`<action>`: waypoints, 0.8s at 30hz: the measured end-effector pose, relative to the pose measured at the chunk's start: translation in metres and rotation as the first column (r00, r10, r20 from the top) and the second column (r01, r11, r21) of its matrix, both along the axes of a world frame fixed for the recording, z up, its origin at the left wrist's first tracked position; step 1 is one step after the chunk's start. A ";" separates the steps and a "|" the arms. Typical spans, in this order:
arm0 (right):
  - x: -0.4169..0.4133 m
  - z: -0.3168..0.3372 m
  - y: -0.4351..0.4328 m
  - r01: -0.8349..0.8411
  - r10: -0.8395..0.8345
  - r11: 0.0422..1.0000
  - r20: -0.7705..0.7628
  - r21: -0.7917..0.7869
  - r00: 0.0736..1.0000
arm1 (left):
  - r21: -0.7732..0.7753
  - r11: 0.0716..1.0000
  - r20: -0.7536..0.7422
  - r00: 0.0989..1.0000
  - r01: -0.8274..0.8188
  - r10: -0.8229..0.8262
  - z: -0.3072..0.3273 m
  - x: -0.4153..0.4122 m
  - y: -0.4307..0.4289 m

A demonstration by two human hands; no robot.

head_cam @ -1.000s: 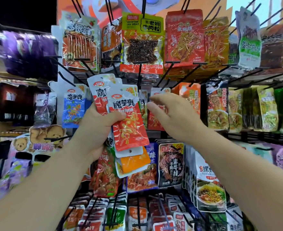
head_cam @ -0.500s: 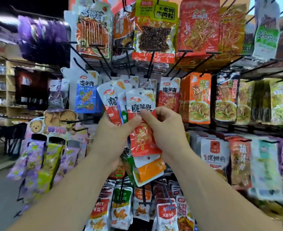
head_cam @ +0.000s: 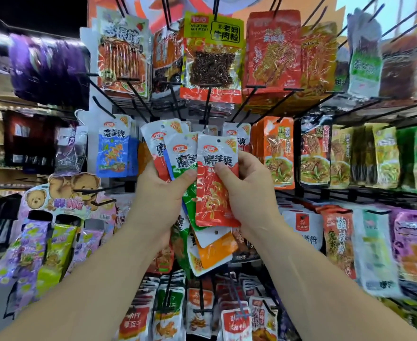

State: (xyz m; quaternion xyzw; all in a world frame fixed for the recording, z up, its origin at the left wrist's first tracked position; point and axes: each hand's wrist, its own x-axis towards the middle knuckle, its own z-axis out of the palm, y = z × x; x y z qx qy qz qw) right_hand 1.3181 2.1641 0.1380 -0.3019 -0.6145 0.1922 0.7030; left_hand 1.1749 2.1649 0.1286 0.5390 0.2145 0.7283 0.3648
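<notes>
Red packet [head_cam: 214, 185] stands upright at centre view, frontmost of a fanned bunch [head_cam: 178, 153] of snack packets. Left hand [head_cam: 160, 198] grips the bunch, thumb across its face. Right hand [head_cam: 250, 193], at the packet's 3 o'clock, pinches its right edge. Likely sorting for the pegs [head_cam: 208, 104] at 12 o'clock: one packet singled out, none hung yet, the whole bunch left.

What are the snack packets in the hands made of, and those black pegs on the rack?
Red packet in the right hand and fanned packets in the left hand: likely thin glossy plastic film; it crinkles and shows white glints. Black pegs: probably coated metal wire, thin, straight, dull sheen.
</notes>
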 end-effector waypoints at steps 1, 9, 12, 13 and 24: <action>0.004 0.004 0.001 0.013 -0.013 1.000 -0.011 -0.013 1.000 | 0.008 0.999 -0.023 0.999 -0.041 0.041 0.003 -0.001 0.004; 0.050 0.083 0.020 0.312 -0.313 0.950 -0.023 -0.020 0.950 | 0.042 0.991 -0.168 0.977 -0.125 0.130 0.036 -0.017 0.031; 0.062 0.106 0.028 0.417 -0.417 0.909 0.000 0.008 0.909 | 0.022 0.997 -0.172 0.982 -0.077 0.079 0.042 -0.015 0.037; 0.064 0.111 0.030 0.441 -0.441 0.898 0.009 0.001 0.898 | 0.015 0.998 -0.178 0.982 -0.064 0.066 0.042 -0.014 0.038; 0.065 0.111 0.048 0.451 -0.447 0.893 0.120 -0.005 0.886 | -0.057 0.998 -0.207 0.978 -0.030 0.017 0.040 -0.013 0.040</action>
